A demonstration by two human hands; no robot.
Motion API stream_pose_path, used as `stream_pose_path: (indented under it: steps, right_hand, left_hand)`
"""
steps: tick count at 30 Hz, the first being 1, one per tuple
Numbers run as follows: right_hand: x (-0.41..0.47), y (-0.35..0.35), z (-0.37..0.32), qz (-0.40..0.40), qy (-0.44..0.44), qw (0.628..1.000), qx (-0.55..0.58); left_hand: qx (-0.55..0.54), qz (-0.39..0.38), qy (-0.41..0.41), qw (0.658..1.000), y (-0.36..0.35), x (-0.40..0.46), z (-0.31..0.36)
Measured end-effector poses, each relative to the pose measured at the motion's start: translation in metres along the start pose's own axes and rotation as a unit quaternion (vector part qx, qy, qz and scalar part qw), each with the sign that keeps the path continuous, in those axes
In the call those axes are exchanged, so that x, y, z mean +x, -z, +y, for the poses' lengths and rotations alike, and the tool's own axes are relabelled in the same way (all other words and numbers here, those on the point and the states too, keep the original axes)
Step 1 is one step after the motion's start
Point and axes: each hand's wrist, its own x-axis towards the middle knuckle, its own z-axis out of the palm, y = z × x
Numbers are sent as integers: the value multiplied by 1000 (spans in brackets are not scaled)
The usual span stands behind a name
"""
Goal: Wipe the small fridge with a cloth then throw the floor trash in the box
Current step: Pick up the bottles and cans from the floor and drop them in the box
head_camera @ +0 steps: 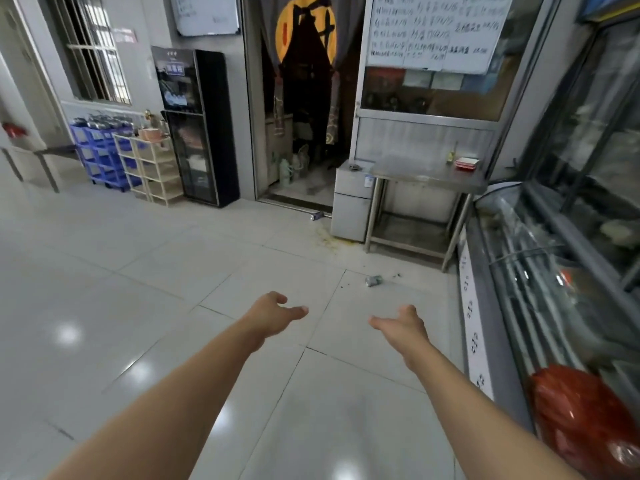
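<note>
The small grey-white fridge (351, 206) stands against the far wall, beside a steel table (429, 176). A dark crumpled cloth (354, 166) lies on the fridge's top. One crushed can (374, 280) lies on the floor tiles ahead of me, with dark crumbs beside it. A second can (317, 215) lies by the doorway, left of the fridge. A yellowish stain (329, 239) marks the floor in front of the fridge. My left hand (273, 315) and my right hand (401, 325) are stretched forward over the floor, both empty with fingers apart. No box is in view.
A glass display counter (540, 292) runs along the right, with a red bag (585, 417) on it. A black cabinet (199, 126), beige shelves (152, 168) and blue crates (100, 154) line the far left wall. An open dark doorway (301, 133) lies straight ahead.
</note>
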Motion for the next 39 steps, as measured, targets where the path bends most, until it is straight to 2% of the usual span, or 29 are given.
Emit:
stream_pose_path:
  steps: [9,17,26,32,39]
  right_hand:
    - [177,-33,-58,34,-27,999,31]
    - [365,-55,-126,36,-46,997,44]
    - [546,-79,-184,41,-65,997,30]
    - [658,-101,-215,66,-98,992,42]
    - [765,-98,-243,102,-142,984,25]
  left_hand:
    - [18,-45,-25,999,6,191,67]
    - [20,-29,-14,999,21,376,135]
    - [19,-62,10,998,24,567,184]
    - [35,-102,1,994,21,705,220]
    - [56,-156,6,986,1,826,271]
